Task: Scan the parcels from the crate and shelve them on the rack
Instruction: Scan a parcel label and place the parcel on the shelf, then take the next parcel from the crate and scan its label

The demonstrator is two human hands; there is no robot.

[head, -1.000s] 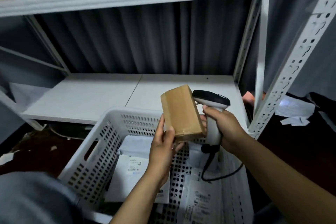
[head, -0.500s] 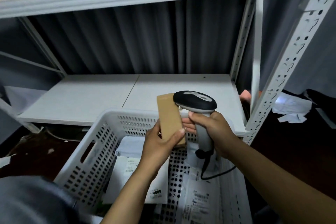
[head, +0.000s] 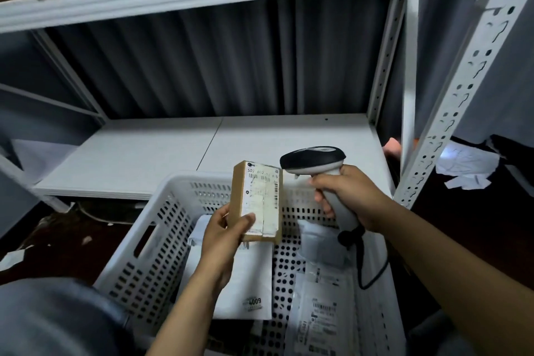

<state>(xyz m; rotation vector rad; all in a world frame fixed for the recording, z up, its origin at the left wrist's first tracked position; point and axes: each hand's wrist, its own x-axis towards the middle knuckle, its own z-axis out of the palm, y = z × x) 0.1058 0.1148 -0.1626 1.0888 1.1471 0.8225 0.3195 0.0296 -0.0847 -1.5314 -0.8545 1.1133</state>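
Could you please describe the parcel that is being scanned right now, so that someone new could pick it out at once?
Look above the white perforated crate in front of the rack's lower shelf. The left hand holds a small brown cardboard box upright there, its white label facing the camera, beside the scanner in the right hand. The other parcels lie flat in the crate as white mailers.
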